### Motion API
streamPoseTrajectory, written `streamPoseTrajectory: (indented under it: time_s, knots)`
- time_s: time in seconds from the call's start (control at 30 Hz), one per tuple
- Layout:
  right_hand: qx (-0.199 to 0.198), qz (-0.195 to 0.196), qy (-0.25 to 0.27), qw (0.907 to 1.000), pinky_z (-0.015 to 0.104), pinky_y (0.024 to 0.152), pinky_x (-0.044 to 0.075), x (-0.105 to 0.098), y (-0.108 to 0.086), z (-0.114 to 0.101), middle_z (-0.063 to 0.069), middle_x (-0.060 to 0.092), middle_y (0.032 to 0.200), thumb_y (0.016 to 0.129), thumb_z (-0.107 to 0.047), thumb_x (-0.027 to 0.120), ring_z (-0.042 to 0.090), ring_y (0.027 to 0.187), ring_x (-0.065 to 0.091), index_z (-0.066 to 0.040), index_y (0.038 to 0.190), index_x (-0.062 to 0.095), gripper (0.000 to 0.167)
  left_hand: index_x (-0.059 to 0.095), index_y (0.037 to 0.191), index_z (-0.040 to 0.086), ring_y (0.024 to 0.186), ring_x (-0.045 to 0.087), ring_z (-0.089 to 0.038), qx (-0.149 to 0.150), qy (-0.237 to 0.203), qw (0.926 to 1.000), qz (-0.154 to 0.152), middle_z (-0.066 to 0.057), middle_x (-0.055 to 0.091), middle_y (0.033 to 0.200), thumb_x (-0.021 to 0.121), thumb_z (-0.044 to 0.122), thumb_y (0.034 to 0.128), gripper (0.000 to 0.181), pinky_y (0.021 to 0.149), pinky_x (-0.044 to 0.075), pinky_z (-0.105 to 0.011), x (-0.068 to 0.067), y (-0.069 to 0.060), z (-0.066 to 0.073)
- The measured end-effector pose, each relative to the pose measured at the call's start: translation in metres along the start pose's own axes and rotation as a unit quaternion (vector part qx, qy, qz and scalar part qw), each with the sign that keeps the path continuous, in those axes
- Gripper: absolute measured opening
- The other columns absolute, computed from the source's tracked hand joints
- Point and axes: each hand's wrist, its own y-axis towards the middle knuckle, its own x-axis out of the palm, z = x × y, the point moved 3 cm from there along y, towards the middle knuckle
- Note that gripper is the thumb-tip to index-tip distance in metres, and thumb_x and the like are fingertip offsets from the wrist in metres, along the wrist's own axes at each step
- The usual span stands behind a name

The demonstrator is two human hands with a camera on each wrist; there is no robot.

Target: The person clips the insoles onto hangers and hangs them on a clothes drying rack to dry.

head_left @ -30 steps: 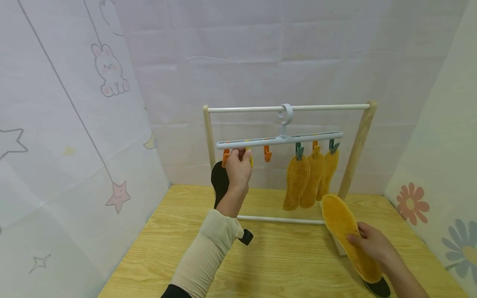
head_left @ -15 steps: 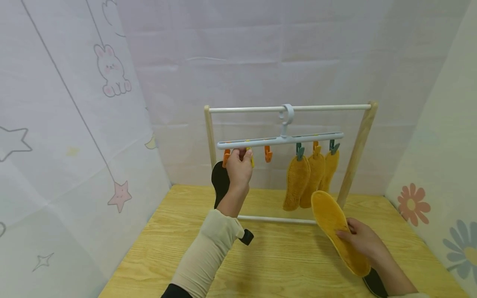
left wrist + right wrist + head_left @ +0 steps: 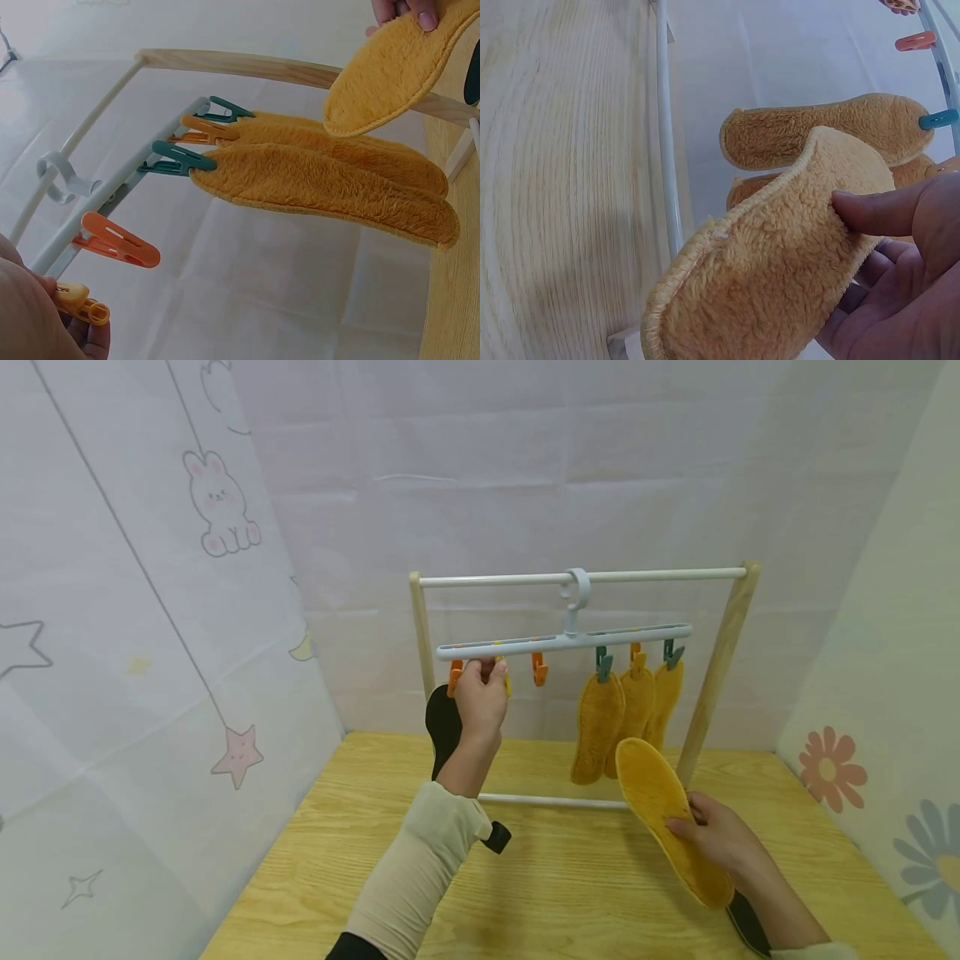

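My left hand [image 3: 482, 702] is raised to the left half of a pale grey clip hanger [image 3: 517, 647], pinching a yellow clothespin [image 3: 75, 300] there. The right hand [image 3: 716, 835] grips a fuzzy yellow insole [image 3: 652, 789] around its middle, thumb on the plush face. That insole tilts in front of the rack, its upper end leaning left. Three matching insoles hang behind it: one by a green clip [image 3: 603, 665], one by a yellow-orange clip [image 3: 637, 657], one by another green clip [image 3: 672, 653]. An orange clip [image 3: 539, 670] between them and my left hand holds nothing.
The hanger hooks onto a rack [image 3: 495, 581] with wooden sides and white bars, standing on a wooden table [image 3: 555, 877]. A dark-faced insole [image 3: 442, 727] hangs at far left below an orange clip [image 3: 454, 677]. Another dark-faced insole [image 3: 746, 922] lies under the right forearm.
The right hand has carried its insole leftward and slightly up, across the lower ends of the hanging insoles. The left hand has stayed at the yellow clothespin.
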Motion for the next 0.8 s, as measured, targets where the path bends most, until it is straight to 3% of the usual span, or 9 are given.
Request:
streamPoseTrajectory:
  time_s: [0.8]
  knots:
    - [-0.030, -0.008, 0.022, 0.9993, 0.046, 0.082, 0.057, 0.012, 0.001, -0.015, 0.030, 0.062, 0.127, 0.103, -0.014, 0.060, 0.030, 0.102, 0.068, 0.013, 0.142, 0.042, 0.051, 0.067, 0.102, 0.004, 0.077, 0.050, -0.014, 0.000, -0.003, 1.0000, 0.001, -0.002, 0.057, 0.087, 0.065, 0.014, 0.0998, 0.010, 0.065, 0.042, -0.025, 0.000, 0.000, 0.001]
